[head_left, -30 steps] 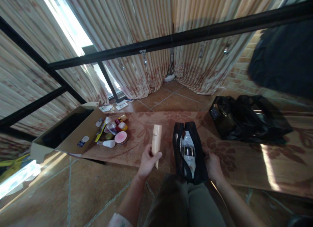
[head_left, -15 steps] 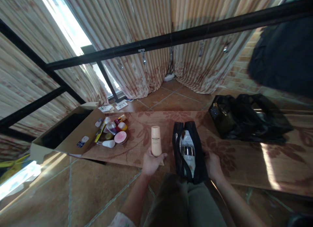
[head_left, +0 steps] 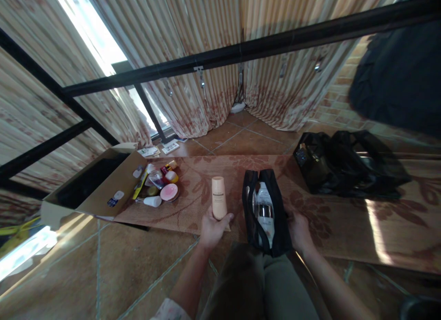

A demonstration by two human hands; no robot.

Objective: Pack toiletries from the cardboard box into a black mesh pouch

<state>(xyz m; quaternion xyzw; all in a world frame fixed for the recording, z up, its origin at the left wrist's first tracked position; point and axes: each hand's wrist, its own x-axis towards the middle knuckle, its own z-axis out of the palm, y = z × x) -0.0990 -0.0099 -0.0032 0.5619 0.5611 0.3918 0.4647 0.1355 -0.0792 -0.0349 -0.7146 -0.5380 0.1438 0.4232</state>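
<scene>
My left hand (head_left: 212, 229) is closed around the lower end of a peach-coloured cosmetic bottle (head_left: 218, 196), its cap pointing away from me. To the right of it, an unzipped black pouch (head_left: 283, 219) stands at the near edge of the cloth-covered surface, against my legs. Inside the pouch lies a clear bottle with a silvery band (head_left: 265, 213), among other items that are hard to make out. My right hand (head_left: 299, 229) grips the pouch's right side, with its fingertips partly hidden.
On the left, a pile of cosmetics with a pink round compact (head_left: 169, 192) and a white tube (head_left: 152, 201) lies beside an open cardboard box (head_left: 103, 191). Several black mesh bags (head_left: 347, 166) stand at the right on the patterned cloth (head_left: 193, 191). A dark metal rail (head_left: 220, 58) crosses ahead.
The peach bottle in my left hand leans very slightly further left. Both hands otherwise keep their places and holds, and the view has shifted a little.
</scene>
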